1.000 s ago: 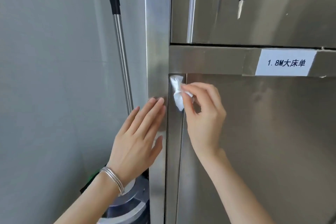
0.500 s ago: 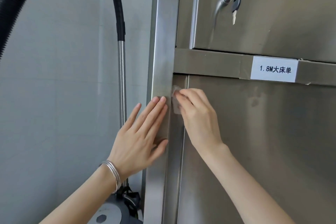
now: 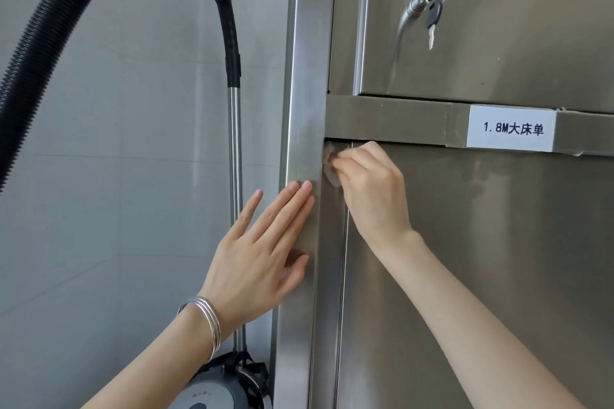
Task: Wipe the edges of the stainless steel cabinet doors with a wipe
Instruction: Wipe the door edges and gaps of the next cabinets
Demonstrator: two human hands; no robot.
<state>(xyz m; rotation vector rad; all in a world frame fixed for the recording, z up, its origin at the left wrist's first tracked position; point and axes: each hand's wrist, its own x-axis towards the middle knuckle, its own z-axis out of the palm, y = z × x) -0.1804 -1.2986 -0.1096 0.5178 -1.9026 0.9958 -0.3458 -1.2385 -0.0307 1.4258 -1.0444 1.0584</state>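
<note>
A stainless steel cabinet fills the right half of the view. My right hand (image 3: 367,189) pinches a small white wipe (image 3: 330,173) and presses it into the top left corner of the lower door (image 3: 481,276), against the door's left edge. Most of the wipe is hidden behind my fingers. My left hand (image 3: 262,252) lies flat with straight fingers on the cabinet's vertical frame post (image 3: 305,76), just left of the wipe. A silver bangle circles the left wrist.
The upper door (image 3: 498,26) has a lock with keys (image 3: 432,7) hanging from it. A white label (image 3: 511,128) sits on the crossbar between the doors. A vacuum cleaner with a black hose (image 3: 66,10) and metal tube (image 3: 235,149) stands left of the cabinet by a grey tiled wall.
My right hand has slid the wipe up into the lower door's top corner and now covers most of it. The view has tilted up and left. My left hand stays on the post.
</note>
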